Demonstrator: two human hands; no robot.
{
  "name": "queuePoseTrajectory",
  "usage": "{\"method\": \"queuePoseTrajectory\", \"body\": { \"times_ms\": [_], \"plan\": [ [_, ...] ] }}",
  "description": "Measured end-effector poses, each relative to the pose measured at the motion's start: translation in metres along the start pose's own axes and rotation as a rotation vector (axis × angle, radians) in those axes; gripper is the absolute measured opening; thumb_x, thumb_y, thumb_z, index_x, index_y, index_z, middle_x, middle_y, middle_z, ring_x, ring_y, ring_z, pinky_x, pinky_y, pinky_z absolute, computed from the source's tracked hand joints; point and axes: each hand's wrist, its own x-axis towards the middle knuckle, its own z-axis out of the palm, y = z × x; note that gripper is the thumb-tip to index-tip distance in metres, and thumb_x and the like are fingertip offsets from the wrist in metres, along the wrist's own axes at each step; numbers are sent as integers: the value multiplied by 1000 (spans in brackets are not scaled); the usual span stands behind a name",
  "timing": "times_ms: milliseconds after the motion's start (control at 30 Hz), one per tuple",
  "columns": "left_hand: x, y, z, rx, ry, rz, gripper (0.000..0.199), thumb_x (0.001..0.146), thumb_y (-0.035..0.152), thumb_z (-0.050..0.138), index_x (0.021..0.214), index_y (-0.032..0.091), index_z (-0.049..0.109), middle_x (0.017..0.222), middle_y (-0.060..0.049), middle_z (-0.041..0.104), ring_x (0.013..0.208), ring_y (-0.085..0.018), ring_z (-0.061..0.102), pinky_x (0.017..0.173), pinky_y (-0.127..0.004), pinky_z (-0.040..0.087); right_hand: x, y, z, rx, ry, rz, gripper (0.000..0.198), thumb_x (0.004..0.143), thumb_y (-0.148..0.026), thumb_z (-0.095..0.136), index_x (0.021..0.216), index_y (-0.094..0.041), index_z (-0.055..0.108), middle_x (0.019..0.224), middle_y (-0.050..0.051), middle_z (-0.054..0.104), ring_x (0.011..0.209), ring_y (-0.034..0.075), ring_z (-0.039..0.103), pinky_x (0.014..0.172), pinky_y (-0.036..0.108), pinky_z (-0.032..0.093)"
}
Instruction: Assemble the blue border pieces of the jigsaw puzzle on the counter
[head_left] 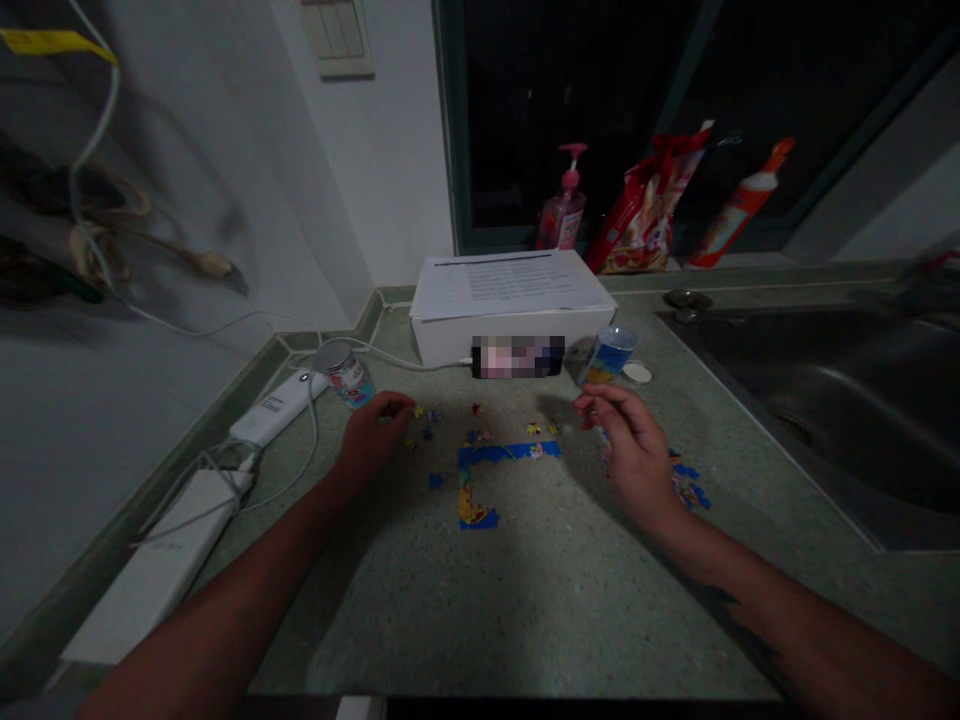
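A partly joined jigsaw puzzle (463,490) lies on the counter, its blue-edged strips meeting in a corner at the upper left. My left hand (373,437) is closed, thumb against fingers, beside several loose puzzle pieces (427,433). Whether a piece sits in its fingertips I cannot make out. To the right of the puzzle, my right hand (634,450) is held with thumb and fingers pinched together; anything between them is too small to see. More loose pieces (688,485) lie partly hidden behind this hand. A single blue piece (436,481) rests left of the strip.
Two cans, a silver-lidded one (343,372) and a blue one (611,352), stand behind my hands. A phone (517,357) leans on a white box (442,335). Power strips (161,560) with cables lie left; a sink (825,400) is at right. Bottles (561,215) stand by the window.
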Motion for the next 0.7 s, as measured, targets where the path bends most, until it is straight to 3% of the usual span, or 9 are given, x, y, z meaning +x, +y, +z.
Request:
{"method": "queuePoseTrajectory", "body": {
  "times_ms": [700],
  "plan": [
    [-1, -4, 2, -1, 6, 33, 20, 81, 42, 69, 85, 24, 76, 95, -6, 83, 91, -27, 76, 93, -39, 58, 0, 0, 0, 20, -4, -1, 16, 105, -38, 67, 114, -29, 77, 100, 3, 78, 85, 22, 71, 75, 39, 60]
  ]
}}
